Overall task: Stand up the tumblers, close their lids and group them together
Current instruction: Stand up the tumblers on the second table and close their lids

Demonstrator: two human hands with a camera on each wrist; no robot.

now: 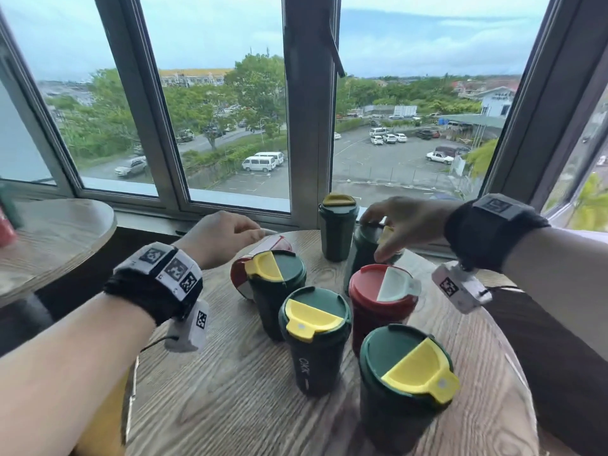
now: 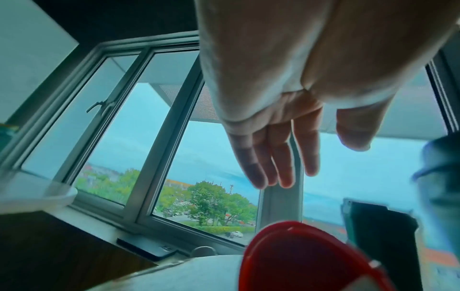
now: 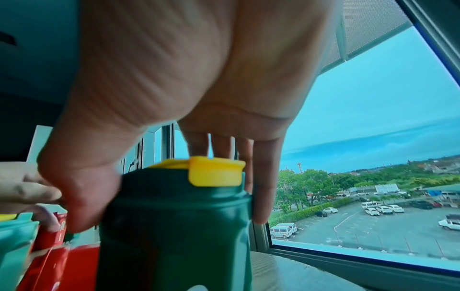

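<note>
The round wooden surface (image 1: 230, 390) by the window carried the tumblers. Four stood upright and close together at the near side: three green with yellow flaps and a red tumbler (image 1: 378, 301) with a pale flap. A fifth, the far green tumbler (image 1: 337, 225), stood apart near the window frame.

Two were left. The right hand (image 1: 404, 222) was clamped from above on the leaning green tumbler (image 1: 365, 248), thumb on one side and fingers down the other. In the right wrist view its yellow flap (image 3: 214, 171) looked seated. It stood just behind the red one, its axis tipped slightly off vertical.

The lying red tumbler (image 1: 260, 255) rested on its side behind the left green tumbler (image 1: 276, 291), its lid end seemingly toward the person. The left hand (image 1: 220, 238), fingers apart and holding nothing, hovered directly above it. That hand was the nearer, so righting it probably meant reaching down across its side and swinging the far end downward.
</note>
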